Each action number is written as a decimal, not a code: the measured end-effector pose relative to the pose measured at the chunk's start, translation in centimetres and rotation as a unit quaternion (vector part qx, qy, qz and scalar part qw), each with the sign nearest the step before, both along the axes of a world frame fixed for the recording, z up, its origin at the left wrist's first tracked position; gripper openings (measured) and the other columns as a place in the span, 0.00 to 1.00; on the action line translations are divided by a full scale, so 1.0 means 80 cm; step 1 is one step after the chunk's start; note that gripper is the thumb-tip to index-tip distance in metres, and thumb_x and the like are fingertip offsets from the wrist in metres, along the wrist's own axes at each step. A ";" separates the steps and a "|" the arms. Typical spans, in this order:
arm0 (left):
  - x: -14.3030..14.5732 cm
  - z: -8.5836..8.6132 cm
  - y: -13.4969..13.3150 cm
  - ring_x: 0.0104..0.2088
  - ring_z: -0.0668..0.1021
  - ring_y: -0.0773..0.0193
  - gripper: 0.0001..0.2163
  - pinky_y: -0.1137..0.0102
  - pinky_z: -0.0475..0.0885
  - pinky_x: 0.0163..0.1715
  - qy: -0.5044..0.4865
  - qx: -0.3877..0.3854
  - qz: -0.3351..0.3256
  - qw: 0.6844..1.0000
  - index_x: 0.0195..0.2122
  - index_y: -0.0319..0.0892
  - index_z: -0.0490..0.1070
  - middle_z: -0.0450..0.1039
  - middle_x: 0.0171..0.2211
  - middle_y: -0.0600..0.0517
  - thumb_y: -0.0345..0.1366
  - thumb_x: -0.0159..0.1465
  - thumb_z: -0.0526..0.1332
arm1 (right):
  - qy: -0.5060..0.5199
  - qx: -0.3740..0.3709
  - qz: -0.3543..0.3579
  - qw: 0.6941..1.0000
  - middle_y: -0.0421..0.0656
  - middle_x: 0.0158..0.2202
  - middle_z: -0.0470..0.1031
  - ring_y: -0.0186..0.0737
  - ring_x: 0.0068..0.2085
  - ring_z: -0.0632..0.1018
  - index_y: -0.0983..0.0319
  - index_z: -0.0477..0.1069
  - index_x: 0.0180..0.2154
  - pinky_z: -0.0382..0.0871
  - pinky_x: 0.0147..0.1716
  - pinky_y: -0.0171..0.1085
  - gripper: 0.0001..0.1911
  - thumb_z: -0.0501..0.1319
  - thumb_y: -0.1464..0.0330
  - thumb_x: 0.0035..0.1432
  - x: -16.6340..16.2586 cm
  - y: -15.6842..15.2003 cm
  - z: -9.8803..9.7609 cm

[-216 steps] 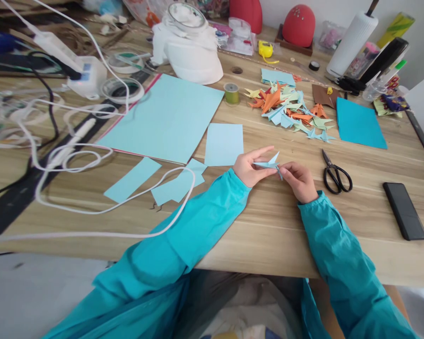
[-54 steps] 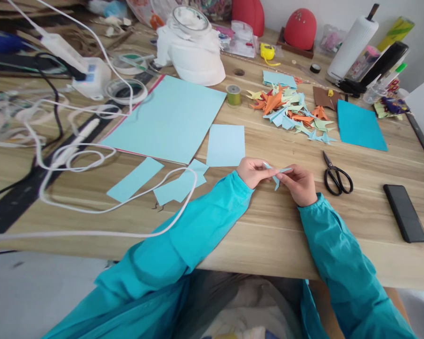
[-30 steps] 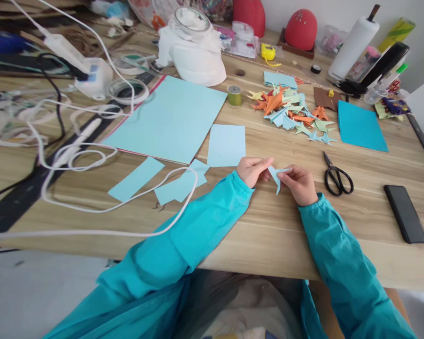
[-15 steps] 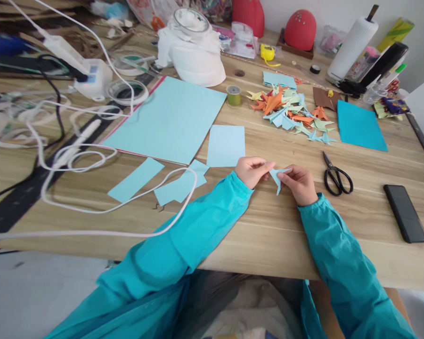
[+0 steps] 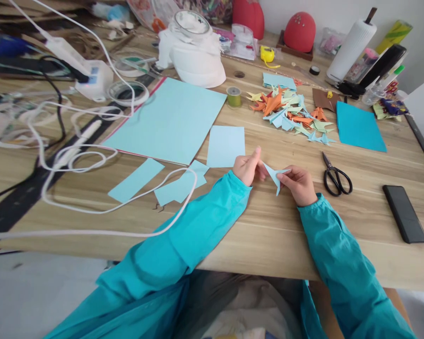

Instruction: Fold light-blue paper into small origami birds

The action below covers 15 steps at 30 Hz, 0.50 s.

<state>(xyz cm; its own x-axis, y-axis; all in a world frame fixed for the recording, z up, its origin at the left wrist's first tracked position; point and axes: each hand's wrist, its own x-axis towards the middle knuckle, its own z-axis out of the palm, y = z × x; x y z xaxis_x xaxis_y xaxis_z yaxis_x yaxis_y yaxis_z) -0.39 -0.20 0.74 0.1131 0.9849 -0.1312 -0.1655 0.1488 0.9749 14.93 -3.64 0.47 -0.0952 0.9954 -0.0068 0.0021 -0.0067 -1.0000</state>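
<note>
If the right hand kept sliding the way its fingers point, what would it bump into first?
The right hand points left and pinches the small light-blue folded paper shape. Just past that, it would probably meet the left hand, which looks very close.

At the centre of the frame we have the fold (image 5: 274, 175) between our left hand (image 5: 246, 167) and our right hand (image 5: 297, 183), over the near part of the counter (image 5: 268, 235). Just behind the left hand lies a small sheet (image 5: 226, 146), and behind that, toward the upper left, a large sheet (image 5: 169, 120). Lower left of the small sheet lie two offcuts (image 5: 134, 180), with a cable (image 5: 92, 155) crossing the right one. Right of our right hand lie the scissors (image 5: 334, 175), and farther right, near the frame's edge, a phone (image 5: 404, 220). Behind the scissors sits a pile of cranes (image 5: 289, 115), with a spool (image 5: 234, 96) to its left and a paper stack (image 5: 359, 127) to its right. A paper roll (image 5: 351, 44) stands at the upper right.
</note>
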 end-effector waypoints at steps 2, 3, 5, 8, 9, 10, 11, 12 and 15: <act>0.001 0.000 0.000 0.13 0.69 0.69 0.29 0.73 0.66 0.14 -0.018 -0.009 -0.011 1.000 0.14 0.36 0.69 0.68 0.12 0.49 0.61 0.53 0.54 | -0.001 0.004 -0.002 1.000 0.37 0.17 0.71 0.31 0.20 0.70 0.62 0.69 0.23 0.66 0.21 0.33 0.15 0.68 0.57 0.43 0.001 0.001 -0.001; 0.002 0.000 -0.001 0.14 0.70 0.69 0.27 0.73 0.66 0.15 -0.022 -0.010 -0.024 0.999 0.15 0.36 0.69 0.68 0.13 0.50 0.60 0.51 0.57 | -0.001 0.005 -0.004 1.000 0.37 0.17 0.71 0.31 0.20 0.70 0.61 0.69 0.22 0.66 0.21 0.33 0.15 0.68 0.57 0.43 0.001 0.001 -0.001; 0.003 -0.001 -0.004 0.15 0.70 0.70 0.22 0.74 0.68 0.16 -0.013 0.002 -0.056 0.998 0.17 0.36 0.71 0.69 0.14 0.52 0.54 0.45 0.65 | -0.002 0.008 -0.008 1.000 0.36 0.17 0.71 0.31 0.20 0.70 0.61 0.69 0.22 0.66 0.21 0.33 0.16 0.68 0.57 0.43 0.001 0.001 -0.002; 0.006 -0.001 -0.009 0.16 0.70 0.71 0.16 0.75 0.69 0.18 0.010 0.033 -0.070 0.997 0.19 0.36 0.72 0.69 0.14 0.54 0.45 0.40 0.71 | 0.008 0.007 -0.010 1.000 0.37 0.18 0.71 0.31 0.20 0.70 0.61 0.69 0.23 0.67 0.21 0.33 0.15 0.67 0.57 0.45 0.002 0.000 -0.004; 0.006 -0.001 -0.010 0.16 0.70 0.71 0.15 0.75 0.69 0.18 0.009 0.039 -0.066 0.997 0.20 0.36 0.72 0.70 0.14 0.54 0.43 0.40 0.71 | 0.018 0.005 -0.007 1.000 0.37 0.18 0.71 0.31 0.21 0.70 0.62 0.69 0.23 0.67 0.22 0.33 0.15 0.67 0.57 0.45 0.002 0.000 -0.005; 0.007 -0.001 -0.011 0.16 0.70 0.71 0.14 0.74 0.69 0.18 0.004 0.042 -0.062 0.997 0.19 0.37 0.72 0.70 0.14 0.54 0.43 0.40 0.71 | 0.031 0.003 -0.004 1.000 0.37 0.19 0.71 0.31 0.21 0.70 0.62 0.69 0.23 0.67 0.22 0.33 0.16 0.66 0.56 0.46 0.002 0.000 -0.005; 0.007 0.000 -0.012 0.16 0.70 0.71 0.14 0.74 0.69 0.18 -0.003 0.043 -0.057 0.997 0.19 0.37 0.72 0.70 0.14 0.54 0.42 0.41 0.71 | 0.041 0.001 -0.001 0.999 0.37 0.19 0.70 0.31 0.21 0.70 0.61 0.69 0.22 0.67 0.22 0.33 0.16 0.65 0.56 0.47 0.002 0.000 -0.006; 0.007 0.000 -0.012 0.16 0.70 0.70 0.14 0.74 0.69 0.18 -0.009 0.042 -0.056 0.997 0.19 0.37 0.72 0.70 0.14 0.54 0.42 0.41 0.71 | 0.045 0.000 0.001 0.999 0.37 0.19 0.70 0.31 0.21 0.70 0.61 0.69 0.22 0.67 0.22 0.33 0.16 0.65 0.55 0.48 0.001 0.000 -0.005; 0.007 0.003 -0.012 0.16 0.70 0.70 0.13 0.73 0.69 0.18 -0.018 0.035 -0.056 0.998 0.18 0.37 0.72 0.69 0.13 0.54 0.42 0.40 0.71 | 0.019 -0.002 0.002 1.000 0.37 0.19 0.71 0.31 0.21 0.70 0.61 0.69 0.23 0.67 0.21 0.33 0.16 0.67 0.55 0.44 0.001 0.000 -0.004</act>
